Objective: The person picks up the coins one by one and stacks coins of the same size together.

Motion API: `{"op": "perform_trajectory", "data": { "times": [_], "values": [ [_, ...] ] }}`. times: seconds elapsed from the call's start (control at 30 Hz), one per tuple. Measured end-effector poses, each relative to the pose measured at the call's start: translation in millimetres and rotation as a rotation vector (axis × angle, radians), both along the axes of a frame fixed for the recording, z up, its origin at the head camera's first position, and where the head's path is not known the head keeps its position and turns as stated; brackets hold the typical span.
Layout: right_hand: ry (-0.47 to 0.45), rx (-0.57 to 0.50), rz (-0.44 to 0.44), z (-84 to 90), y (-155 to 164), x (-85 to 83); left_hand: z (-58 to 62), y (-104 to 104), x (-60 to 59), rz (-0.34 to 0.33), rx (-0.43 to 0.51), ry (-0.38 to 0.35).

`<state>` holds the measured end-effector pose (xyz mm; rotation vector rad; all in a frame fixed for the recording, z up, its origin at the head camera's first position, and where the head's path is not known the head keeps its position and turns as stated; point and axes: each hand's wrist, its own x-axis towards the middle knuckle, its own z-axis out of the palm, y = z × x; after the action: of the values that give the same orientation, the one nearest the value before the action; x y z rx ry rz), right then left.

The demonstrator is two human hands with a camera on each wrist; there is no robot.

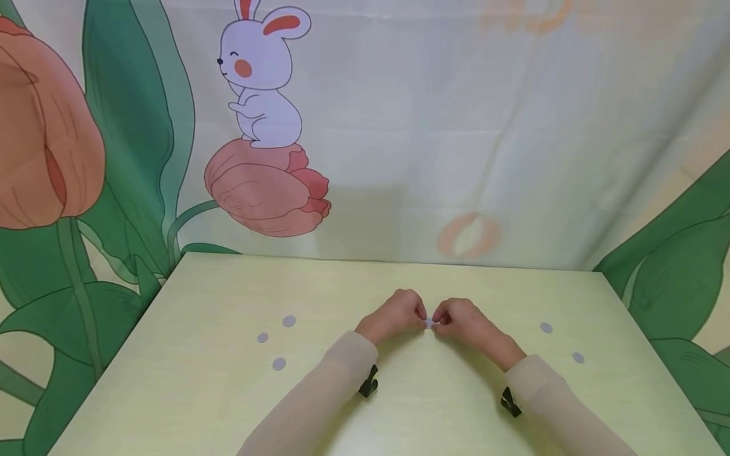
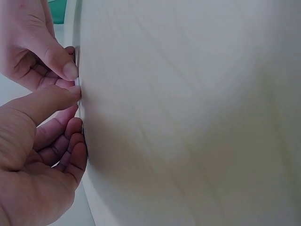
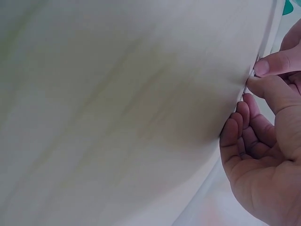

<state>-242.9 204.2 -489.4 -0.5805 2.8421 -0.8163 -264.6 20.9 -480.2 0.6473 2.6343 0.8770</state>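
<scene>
A small pale grey-lilac disc lies between my two hands near the table's far middle. My left hand pinches its left edge between thumb and fingertips. On the opposite edge, the thumb and forefinger of my right hand do the same. Seen from the left wrist, only a thin pale rim of the disc shows between the thumb tips, close to the table surface. In the right wrist view, fingers mostly hide it. The other fingers of both hands are curled and near the tabletop.
On the pale wooden table lie more such discs: a left group with an upper disc, a middle disc and a lower disc; at right, a far disc and a near disc. A printed curtain hangs behind.
</scene>
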Motion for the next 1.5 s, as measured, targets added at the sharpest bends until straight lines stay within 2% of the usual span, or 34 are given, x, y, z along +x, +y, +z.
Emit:
{"op": "perform_trajectory", "data": {
  "times": [0.77, 1.0, 1.13, 1.5],
  "values": [
    [0.009, 0.002, 0.014, -5.6, -10.4, -3.7, 0.0, -13.2, 1.6, -0.01, 0.052, -0.034],
    [0.02, -0.019, 0.038, -0.7, -11.7, -3.9, 0.3, -15.0, -0.9, 0.007, 0.068, -0.05],
    [0.03, -0.023, 0.058, -1.0, -14.4, -4.8, 2.3, -18.3, -0.9, 0.015, 0.064, -0.068],
    [0.036, -0.047, 0.072, 0.0, -17.3, -3.4, 5.1, -21.2, -0.2, 0.01, 0.04, -0.061]
  ]
}}
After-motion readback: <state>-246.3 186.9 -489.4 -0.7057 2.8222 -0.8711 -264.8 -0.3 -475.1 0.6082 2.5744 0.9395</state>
